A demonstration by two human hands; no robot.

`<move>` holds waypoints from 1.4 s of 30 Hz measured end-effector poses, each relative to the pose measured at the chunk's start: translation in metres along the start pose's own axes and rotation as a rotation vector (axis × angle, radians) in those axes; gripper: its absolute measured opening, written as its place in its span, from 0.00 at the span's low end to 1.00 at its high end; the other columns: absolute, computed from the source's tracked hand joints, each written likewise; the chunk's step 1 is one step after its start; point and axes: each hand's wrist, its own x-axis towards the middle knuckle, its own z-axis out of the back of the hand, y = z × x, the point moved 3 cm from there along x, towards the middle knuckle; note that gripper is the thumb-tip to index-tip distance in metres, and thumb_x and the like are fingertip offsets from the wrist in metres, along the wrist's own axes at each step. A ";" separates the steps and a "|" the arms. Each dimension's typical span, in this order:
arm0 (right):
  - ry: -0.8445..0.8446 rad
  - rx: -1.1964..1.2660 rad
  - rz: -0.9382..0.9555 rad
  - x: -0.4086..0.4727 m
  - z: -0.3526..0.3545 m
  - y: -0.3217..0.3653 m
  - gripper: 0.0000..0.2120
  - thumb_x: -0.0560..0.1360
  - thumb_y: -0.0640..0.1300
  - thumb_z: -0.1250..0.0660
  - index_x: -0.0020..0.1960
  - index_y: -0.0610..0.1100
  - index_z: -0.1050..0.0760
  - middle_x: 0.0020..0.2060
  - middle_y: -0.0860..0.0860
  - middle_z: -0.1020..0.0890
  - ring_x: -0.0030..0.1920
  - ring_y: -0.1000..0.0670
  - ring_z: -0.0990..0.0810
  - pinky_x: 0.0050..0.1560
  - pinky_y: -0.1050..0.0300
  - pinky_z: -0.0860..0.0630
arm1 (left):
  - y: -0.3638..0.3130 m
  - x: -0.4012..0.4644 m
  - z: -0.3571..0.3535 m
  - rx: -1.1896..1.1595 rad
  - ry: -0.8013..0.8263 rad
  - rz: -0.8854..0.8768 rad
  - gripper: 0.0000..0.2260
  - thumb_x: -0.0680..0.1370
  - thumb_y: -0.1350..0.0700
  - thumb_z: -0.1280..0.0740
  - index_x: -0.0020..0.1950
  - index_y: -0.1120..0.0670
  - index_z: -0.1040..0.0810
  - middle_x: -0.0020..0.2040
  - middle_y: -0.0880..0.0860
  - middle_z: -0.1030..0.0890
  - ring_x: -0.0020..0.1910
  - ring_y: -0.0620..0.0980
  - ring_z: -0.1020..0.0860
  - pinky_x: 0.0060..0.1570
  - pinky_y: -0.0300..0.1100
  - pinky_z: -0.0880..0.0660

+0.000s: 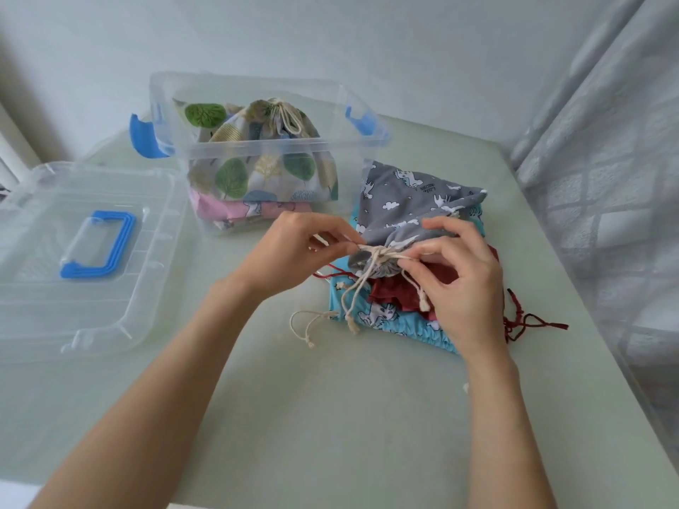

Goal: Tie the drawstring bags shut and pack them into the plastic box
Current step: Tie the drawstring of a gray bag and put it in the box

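A grey unicorn-print drawstring bag lies on top of a dark red bag and a blue unicorn-print bag. Its mouth is gathered, with a cream cord crossing it. My left hand pinches the cord at the left of the gathered mouth. My right hand pinches the cord at the right. The clear plastic box with blue latches stands behind, holding a tied tree-print bag on top of a pink bag.
The box's clear lid with a blue handle lies flat at the left. Loose red cords trail to the right of the pile, and a cream cord loop lies in front of it. A white mesh curtain hangs along the table's right edge.
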 end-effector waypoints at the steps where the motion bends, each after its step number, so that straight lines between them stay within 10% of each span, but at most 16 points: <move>1: -0.007 -0.042 0.012 0.000 0.002 -0.001 0.04 0.71 0.38 0.28 0.42 0.38 0.21 0.50 0.47 0.23 0.46 0.52 0.21 0.50 0.60 0.23 | 0.001 0.000 0.001 0.026 -0.012 -0.007 0.03 0.74 0.57 0.30 0.46 0.51 0.18 0.38 0.48 0.18 0.39 0.41 0.20 0.41 0.38 0.22; 9: -0.121 0.214 -0.236 -0.001 0.009 0.004 0.07 0.74 0.43 0.31 0.42 0.53 0.27 0.37 0.58 0.20 0.38 0.56 0.21 0.42 0.61 0.25 | -0.012 0.000 -0.005 0.352 -0.191 -0.147 0.09 0.78 0.50 0.41 0.46 0.53 0.24 0.38 0.39 0.27 0.36 0.42 0.24 0.39 0.42 0.31; 27: 0.015 -0.001 -0.337 -0.058 0.038 -0.005 0.10 0.67 0.31 0.29 0.37 0.46 0.23 0.29 0.55 0.20 0.30 0.55 0.24 0.33 0.63 0.26 | -0.005 -0.005 -0.030 0.678 -0.072 -0.244 0.08 0.76 0.51 0.40 0.43 0.51 0.24 0.36 0.45 0.21 0.35 0.50 0.22 0.39 0.44 0.43; 31: 0.126 -0.106 -0.206 -0.055 0.046 0.002 0.08 0.69 0.37 0.35 0.46 0.47 0.23 0.38 0.57 0.24 0.38 0.58 0.28 0.40 0.69 0.32 | -0.009 -0.004 -0.046 0.400 0.062 -0.183 0.09 0.77 0.48 0.40 0.45 0.50 0.22 0.38 0.43 0.22 0.35 0.43 0.23 0.40 0.44 0.30; 36: 0.359 -0.448 0.058 -0.043 0.025 0.001 0.33 0.65 0.50 0.26 0.68 0.53 0.33 0.64 0.53 0.28 0.65 0.51 0.33 0.65 0.57 0.38 | -0.032 -0.004 -0.062 0.066 0.138 -0.056 0.05 0.76 0.52 0.34 0.47 0.52 0.22 0.37 0.44 0.19 0.37 0.42 0.21 0.40 0.37 0.26; 42: 0.110 -0.426 0.091 0.001 0.039 -0.017 0.12 0.70 0.43 0.27 0.53 0.47 0.21 0.43 0.54 0.19 0.43 0.53 0.23 0.43 0.61 0.28 | -0.033 0.013 -0.042 -0.066 0.073 0.040 0.06 0.78 0.56 0.36 0.55 0.50 0.22 0.47 0.42 0.19 0.46 0.36 0.23 0.45 0.30 0.28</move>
